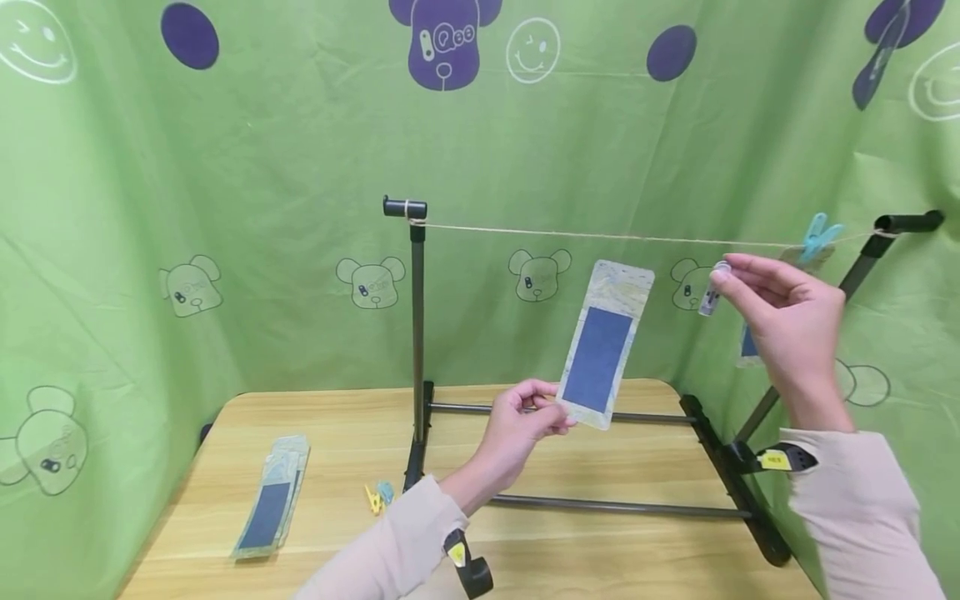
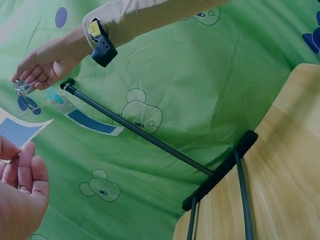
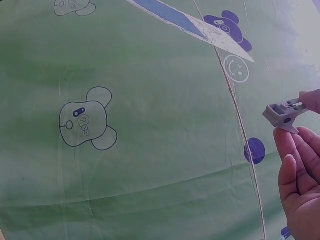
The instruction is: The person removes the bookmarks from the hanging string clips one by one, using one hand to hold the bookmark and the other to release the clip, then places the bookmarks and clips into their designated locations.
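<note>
Both hands are up near the string (image 1: pixel 600 236). His left hand (image 1: pixel 517 425) pinches the bottom corner of a pale packet (image 1: pixel 606 343) with a dark blue panel, held upright just below the line at centre. At three o'clock from it, the right hand (image 1: pixel 787 321) pinches a clear clothespin (image 1: pixel 711 293). Only the right wrist view shows the pin's grey jaws (image 3: pixel 284 114); whether they are parted is hard to say. Another packet (image 2: pixel 92 122), clipped by a blue peg (image 1: pixel 819 236), hangs mostly hidden behind that hand.
</note>
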Demonstrator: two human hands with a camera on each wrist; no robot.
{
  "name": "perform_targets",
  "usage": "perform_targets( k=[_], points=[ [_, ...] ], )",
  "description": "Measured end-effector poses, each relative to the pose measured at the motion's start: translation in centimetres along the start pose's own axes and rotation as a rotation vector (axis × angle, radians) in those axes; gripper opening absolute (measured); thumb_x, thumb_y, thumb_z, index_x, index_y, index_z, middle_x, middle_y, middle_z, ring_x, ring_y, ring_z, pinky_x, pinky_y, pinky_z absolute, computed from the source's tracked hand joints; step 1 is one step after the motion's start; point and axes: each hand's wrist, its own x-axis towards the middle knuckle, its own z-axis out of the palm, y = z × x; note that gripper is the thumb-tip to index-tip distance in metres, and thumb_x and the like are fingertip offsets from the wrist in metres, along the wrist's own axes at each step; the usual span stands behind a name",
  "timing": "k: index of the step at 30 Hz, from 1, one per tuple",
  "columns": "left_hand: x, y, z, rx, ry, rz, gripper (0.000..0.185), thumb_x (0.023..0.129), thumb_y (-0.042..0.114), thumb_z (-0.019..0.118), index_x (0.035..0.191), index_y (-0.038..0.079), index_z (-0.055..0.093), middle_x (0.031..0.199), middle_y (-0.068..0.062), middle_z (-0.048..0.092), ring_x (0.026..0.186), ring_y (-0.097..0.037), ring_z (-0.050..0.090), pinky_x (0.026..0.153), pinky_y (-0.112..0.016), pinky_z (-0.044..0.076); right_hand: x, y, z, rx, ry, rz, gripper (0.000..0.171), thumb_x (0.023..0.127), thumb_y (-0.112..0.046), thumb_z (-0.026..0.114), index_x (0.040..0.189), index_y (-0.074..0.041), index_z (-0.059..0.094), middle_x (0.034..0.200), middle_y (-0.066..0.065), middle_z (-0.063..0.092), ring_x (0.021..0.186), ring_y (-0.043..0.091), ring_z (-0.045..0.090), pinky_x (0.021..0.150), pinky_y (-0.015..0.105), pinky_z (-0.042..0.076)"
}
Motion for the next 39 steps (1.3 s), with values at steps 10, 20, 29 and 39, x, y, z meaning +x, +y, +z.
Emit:
perform_targets(
  k=[10,20,29,39],
  points=[
    [-0.9,0.7,-1.1,-0.005,0.011,-0.014,0.026,0.078,-0.017,0.059,0.103,-0.012,0.06,0.076,-0.008,0.06,0.066,-0.015,0.064,0.069,-0.027,0.059,-0.6,0.0,0.6,0.036,-0.038,0.012,0.034,0.077,0.002,0.079,0.109,0.006,0.069,0.09,0.002,0.073,0.077,0.01,0.068,0.068,0.011,0.053],
    [-1.5,1.8,-2.4,0.021,0.017,-0.002,0.024,0.079,-0.016,0.059,0.103,-0.012,0.059,0.077,-0.007,0.06,0.068,-0.015,0.064,0.07,-0.027,0.059,-1.5,0.0,1.5,0.02,-0.074,0.003,0.034,0.078,0.002,0.079,0.11,0.007,0.068,0.091,0.003,0.073,0.08,0.01,0.068,0.073,0.013,0.054],
    [-2.3,2.3,-3.8,0.034,0.027,0.005,0.025,0.08,-0.015,0.06,0.105,-0.014,0.059,0.079,-0.009,0.059,0.069,-0.016,0.065,0.071,-0.029,0.059,-2.4,0.6,2.5,-0.005,-0.083,-0.017,0.033,0.078,0.002,0.079,0.109,0.009,0.068,0.089,0.003,0.073,0.078,0.01,0.068,0.069,0.012,0.054],
    [-2.7,2.8,-5.2,0.035,0.034,0.012,0.025,0.08,-0.013,0.061,0.105,-0.013,0.059,0.079,-0.008,0.058,0.071,-0.017,0.065,0.072,-0.028,0.059,-3.3,0.8,3.6,0.044,-0.085,-0.008,0.033,0.078,0.004,0.078,0.109,0.01,0.067,0.089,0.004,0.073,0.077,0.011,0.068,0.074,0.014,0.054]
  ],
)
